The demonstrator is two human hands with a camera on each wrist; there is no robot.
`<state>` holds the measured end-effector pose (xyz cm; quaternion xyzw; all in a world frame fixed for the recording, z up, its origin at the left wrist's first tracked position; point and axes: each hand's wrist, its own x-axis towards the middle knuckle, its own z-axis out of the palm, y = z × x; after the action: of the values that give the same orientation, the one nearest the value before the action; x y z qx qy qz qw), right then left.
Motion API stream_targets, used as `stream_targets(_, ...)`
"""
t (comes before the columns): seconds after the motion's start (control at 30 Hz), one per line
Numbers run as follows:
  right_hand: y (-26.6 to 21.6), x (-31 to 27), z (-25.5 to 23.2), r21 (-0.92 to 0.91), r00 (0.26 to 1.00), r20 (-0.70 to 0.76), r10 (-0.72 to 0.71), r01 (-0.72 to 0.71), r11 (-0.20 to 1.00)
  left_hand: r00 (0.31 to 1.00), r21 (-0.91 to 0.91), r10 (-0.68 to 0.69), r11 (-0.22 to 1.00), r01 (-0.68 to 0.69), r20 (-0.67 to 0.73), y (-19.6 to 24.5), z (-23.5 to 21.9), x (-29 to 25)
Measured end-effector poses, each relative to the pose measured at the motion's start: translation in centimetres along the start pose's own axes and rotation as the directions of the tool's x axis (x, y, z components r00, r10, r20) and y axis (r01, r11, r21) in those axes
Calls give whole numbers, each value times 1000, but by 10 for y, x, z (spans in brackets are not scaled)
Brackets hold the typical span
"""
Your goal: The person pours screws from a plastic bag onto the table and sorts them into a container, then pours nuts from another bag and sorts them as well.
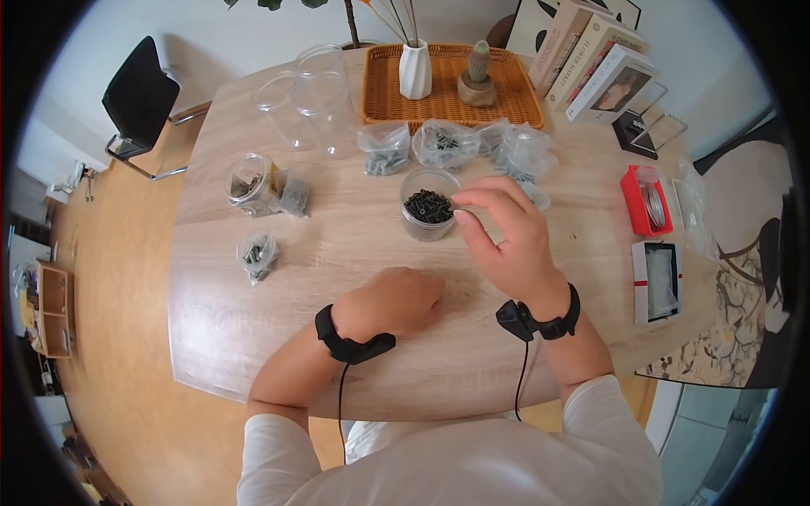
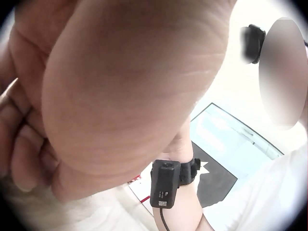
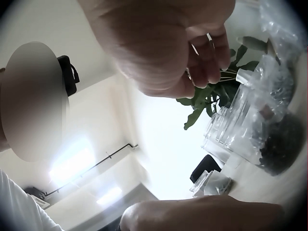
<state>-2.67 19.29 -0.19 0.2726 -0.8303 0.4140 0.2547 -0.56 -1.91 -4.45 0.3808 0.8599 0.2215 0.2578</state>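
A clear round jar (image 1: 430,228) full of small black screw-like pieces (image 1: 429,206) stands near the middle of the table. At its right rim is my right hand (image 1: 511,240), thumb and index fingertips a little apart; I see nothing clearly held between them. The right wrist view shows this hand (image 3: 159,48) with bent fingers, and the jar's dark contents (image 3: 281,147) to the right. My left hand (image 1: 392,301) rests on the table nearer my body, below the jar. Its fingers (image 2: 29,154) are loosely curled in the left wrist view, with no object visible in them.
Bags of small parts (image 1: 386,150) lie behind the jar, before a wicker tray (image 1: 371,84). Empty clear containers (image 1: 321,93) stand back left. At left are another jar (image 1: 250,185) and small bags (image 1: 258,255). A red bin (image 1: 637,202) and white box (image 1: 643,291) sit right.
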Motion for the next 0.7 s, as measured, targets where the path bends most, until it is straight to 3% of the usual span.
stream_targets(0.17,-12,-2,-3,134,988,45,149,-153,979,1000,3,-5,1000,5,-25,0,1,3)
stream_targets(0.23,-17,-2,-10,84,914,318,253,-293,952,1000,15,-27,1000,27,-13,0,-1,4)
stream_targets(0.27,-18,-1,-12,80,916,316,248,-286,955,1000,14,-25,1000,26,-16,-2,2,6)
stream_targets(0.33,-17,-2,-17,-78,743,623,246,-253,964,999,20,-18,1000,19,-29,-8,2,9)
stream_targets(0.37,-12,-5,-18,-84,747,619,242,-243,966,999,-40,19,999,-20,-38,-10,0,10)
stream_targets(0.43,4,-16,-14,-135,469,851,235,-237,962,997,-91,60,994,-65,-58,-17,-4,13)
stream_targets(0.53,27,-29,-1,-129,427,876,225,-243,961,998,-182,57,982,-56,-1,-28,-13,18)
stream_targets(0.6,31,-24,1,-146,403,884,235,-239,960,990,-398,-51,912,101,133,-28,-18,17)
stream_targets(0.7,33,-14,-1,-108,398,890,223,-289,951,994,-341,-29,938,63,105,-18,-26,12)
